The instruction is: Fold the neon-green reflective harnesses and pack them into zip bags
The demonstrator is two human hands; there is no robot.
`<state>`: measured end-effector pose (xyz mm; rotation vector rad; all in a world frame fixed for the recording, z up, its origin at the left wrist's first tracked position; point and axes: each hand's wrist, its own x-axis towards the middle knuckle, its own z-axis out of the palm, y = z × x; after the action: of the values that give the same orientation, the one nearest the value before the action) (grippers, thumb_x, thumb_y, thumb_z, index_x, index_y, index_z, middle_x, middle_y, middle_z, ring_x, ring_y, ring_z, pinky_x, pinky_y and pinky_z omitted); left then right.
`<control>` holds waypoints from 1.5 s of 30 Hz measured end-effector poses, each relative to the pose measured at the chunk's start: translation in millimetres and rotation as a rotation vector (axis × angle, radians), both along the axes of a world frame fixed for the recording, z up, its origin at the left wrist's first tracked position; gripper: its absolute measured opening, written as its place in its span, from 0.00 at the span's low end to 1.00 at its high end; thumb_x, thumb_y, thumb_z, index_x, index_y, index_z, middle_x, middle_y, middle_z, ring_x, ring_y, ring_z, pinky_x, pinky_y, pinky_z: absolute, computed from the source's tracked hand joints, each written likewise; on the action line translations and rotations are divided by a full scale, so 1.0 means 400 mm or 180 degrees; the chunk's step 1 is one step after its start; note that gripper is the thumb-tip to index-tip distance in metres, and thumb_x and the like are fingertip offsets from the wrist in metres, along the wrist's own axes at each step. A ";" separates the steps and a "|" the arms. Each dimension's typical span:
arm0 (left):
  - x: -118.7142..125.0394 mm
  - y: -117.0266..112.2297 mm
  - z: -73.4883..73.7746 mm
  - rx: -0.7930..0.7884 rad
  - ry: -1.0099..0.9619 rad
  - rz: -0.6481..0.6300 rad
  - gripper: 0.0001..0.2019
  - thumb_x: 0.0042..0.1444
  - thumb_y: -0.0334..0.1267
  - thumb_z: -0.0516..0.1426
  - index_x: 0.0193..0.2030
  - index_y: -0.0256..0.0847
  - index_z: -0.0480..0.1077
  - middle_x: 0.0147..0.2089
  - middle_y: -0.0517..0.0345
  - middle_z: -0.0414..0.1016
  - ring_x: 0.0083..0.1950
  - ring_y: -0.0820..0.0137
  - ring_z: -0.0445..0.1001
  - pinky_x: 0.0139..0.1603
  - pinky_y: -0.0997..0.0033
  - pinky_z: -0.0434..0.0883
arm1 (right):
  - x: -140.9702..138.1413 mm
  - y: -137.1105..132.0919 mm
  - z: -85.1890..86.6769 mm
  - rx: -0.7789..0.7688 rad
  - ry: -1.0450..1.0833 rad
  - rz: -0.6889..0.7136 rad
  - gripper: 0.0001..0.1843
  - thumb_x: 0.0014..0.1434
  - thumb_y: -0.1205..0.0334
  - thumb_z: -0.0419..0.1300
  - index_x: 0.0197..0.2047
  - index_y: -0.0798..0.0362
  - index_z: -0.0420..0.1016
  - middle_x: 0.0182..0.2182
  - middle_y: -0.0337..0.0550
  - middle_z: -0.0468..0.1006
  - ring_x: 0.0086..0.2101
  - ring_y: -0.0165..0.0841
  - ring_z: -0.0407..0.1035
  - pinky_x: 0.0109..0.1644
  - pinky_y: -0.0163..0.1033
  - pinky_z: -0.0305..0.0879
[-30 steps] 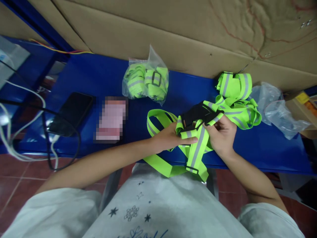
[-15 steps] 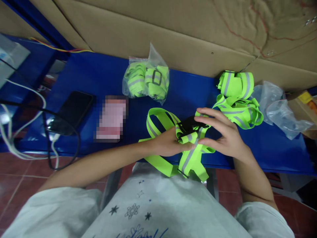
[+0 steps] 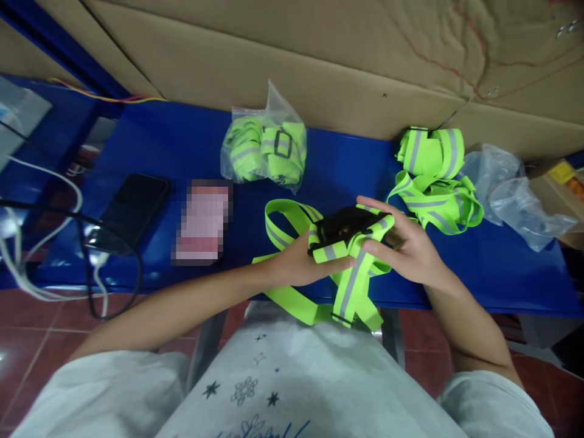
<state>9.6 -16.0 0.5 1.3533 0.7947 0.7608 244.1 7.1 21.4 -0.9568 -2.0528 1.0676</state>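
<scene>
at the black panel [image 3: 336, 221], the strap [image 3: 351, 289] is gripped by the left hand [image 3: 298, 260] and right hand [image 3: 413, 250] fingers [image 3: 385, 252], yet could be twisted by its loose loop [image 3: 275, 211].

Matt cloth straps [image 3: 350, 292]; smooth, glossy tabletop [image 3: 351, 161]; crinkled plastic bag [image 3: 524, 210] — dark piece [image 3: 340, 224], shadowed, perhaps plastic.

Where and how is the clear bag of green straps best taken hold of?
Probably by its loose plastic peak, pinched from above: that slack flap sticks up past the bulky rolled straps, which leave the bag little spare plastic elsewhere.
</scene>
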 end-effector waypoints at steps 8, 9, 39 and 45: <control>0.019 -0.002 0.004 0.0416 -0.0446 0.0542 0.23 0.52 0.42 0.73 0.48 0.41 0.67 0.46 0.59 0.72 0.47 0.69 0.72 0.53 0.68 0.72 | -0.038 -0.032 -0.048 0.0079 0.0462 -0.0752 0.25 0.70 0.53 0.62 0.69 0.40 0.72 0.52 0.40 0.83 0.41 0.36 0.80 0.43 0.41 0.80; 0.021 -0.002 0.004 0.0354 -0.0502 0.0472 0.21 0.53 0.42 0.72 0.47 0.41 0.68 0.45 0.59 0.72 0.46 0.69 0.73 0.52 0.68 0.72 | -0.041 -0.034 -0.051 0.0050 0.0508 -0.0740 0.25 0.70 0.52 0.61 0.69 0.41 0.72 0.56 0.41 0.82 0.48 0.39 0.80 0.52 0.45 0.80; 0.041 -0.037 -0.018 -0.0659 -0.0540 -0.0563 0.19 0.60 0.49 0.66 0.50 0.36 0.75 0.48 0.45 0.82 0.52 0.57 0.82 0.57 0.52 0.79 | -0.069 -0.005 0.014 -0.1728 0.1017 -0.1312 0.25 0.54 0.45 0.75 0.28 0.52 0.67 0.20 0.31 0.64 0.20 0.23 0.55 0.22 0.31 0.52; 0.037 -0.030 -0.007 -0.0105 -0.0335 -0.0314 0.14 0.61 0.47 0.64 0.44 0.38 0.75 0.46 0.49 0.82 0.60 0.57 0.77 0.66 0.51 0.74 | -0.056 0.014 0.025 -0.2526 0.0954 -0.0880 0.22 0.56 0.47 0.74 0.46 0.46 0.72 0.24 0.31 0.73 0.21 0.25 0.63 0.22 0.30 0.57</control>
<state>24.5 -28.0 -2.4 1.3023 0.6502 0.7321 221.7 12.6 31.3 -1.3020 -1.1963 1.7818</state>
